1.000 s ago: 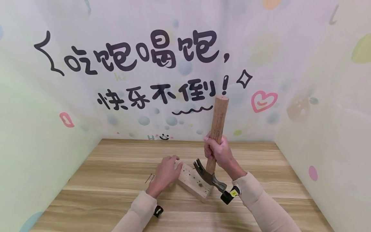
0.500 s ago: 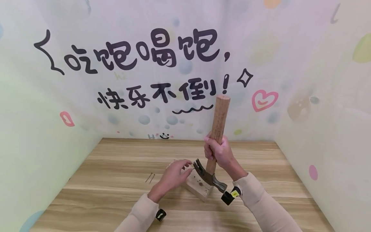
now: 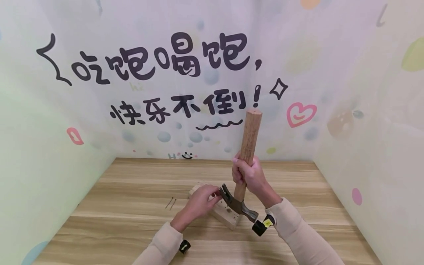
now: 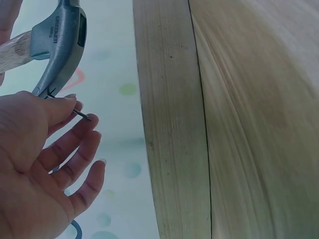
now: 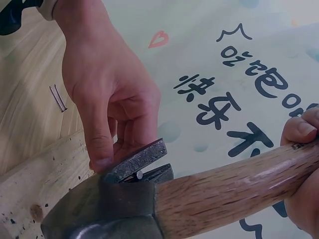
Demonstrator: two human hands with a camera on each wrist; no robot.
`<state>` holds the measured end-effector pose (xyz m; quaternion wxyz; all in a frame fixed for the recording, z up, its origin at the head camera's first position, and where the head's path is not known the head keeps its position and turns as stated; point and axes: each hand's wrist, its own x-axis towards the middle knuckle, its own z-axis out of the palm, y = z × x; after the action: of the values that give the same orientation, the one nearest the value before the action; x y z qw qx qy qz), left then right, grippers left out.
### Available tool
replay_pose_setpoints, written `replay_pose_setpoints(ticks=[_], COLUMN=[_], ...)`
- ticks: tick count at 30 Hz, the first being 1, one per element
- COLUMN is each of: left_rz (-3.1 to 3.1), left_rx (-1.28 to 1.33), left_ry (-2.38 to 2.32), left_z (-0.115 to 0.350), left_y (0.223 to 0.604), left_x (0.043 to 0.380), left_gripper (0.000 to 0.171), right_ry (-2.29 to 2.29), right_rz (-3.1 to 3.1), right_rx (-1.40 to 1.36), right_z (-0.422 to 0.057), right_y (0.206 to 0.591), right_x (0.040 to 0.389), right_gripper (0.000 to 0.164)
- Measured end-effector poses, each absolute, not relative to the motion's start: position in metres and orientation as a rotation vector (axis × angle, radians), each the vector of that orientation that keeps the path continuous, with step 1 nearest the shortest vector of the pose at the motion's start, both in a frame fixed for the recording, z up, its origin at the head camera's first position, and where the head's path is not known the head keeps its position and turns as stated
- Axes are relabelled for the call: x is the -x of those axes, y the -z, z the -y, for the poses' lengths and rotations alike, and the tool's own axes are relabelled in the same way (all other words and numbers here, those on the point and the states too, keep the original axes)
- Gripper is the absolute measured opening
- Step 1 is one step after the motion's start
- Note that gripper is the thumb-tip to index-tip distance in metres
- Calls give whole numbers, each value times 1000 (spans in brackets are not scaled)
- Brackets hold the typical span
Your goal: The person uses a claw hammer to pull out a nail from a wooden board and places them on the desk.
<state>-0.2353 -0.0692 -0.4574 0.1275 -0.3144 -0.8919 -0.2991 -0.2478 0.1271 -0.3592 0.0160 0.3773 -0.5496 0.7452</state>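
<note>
Upright in my right hand [image 3: 248, 173] is a claw hammer [image 3: 250, 134], gripped by its wooden handle close to the head, with the head at the bottom. Its claw points left, toward my left hand [image 3: 200, 201]. In the left wrist view, my left thumb and index finger pinch a nail [image 4: 82, 115] at the claw. The right wrist view shows the nail's round head [image 5: 139, 175] in the claw's slot. Below both hands lies a wooden block [image 3: 228, 219] dotted with dark holes; my left hand covers part of it.
Two loose nails [image 3: 173, 204] lie on the wood-grain table [image 3: 132, 228], left of the block. A printed backdrop [image 3: 212, 143] with large black characters stands behind the table, and pale walls [image 3: 374, 147] flank it.
My left hand has left the block's far left end and moved right to the hammer's claw, where it now pinches the nail. The right hand and hammer have hardly moved.
</note>
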Motion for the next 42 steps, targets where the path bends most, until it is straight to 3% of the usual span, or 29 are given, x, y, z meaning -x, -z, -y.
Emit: replay_pose_setpoints(ticks=[36,39,42], left_rz=[2318,2280,2242], left_rx=[1082,1092,1049], left_ry=[513,564,663], left_z=[74,77,84], left_y=[466,465,460], left_x=[238,241,244], left_gripper=[10,1,7], right_ry=[-2425,-2426,-2403], right_rz=[1768,1822,1901], right_rx=[-1204,-1179,-1152], right_z=[-133,-135,-138], right_y=[366,366,368], right_x=[253,255,256], right_gripper=[18,17,17])
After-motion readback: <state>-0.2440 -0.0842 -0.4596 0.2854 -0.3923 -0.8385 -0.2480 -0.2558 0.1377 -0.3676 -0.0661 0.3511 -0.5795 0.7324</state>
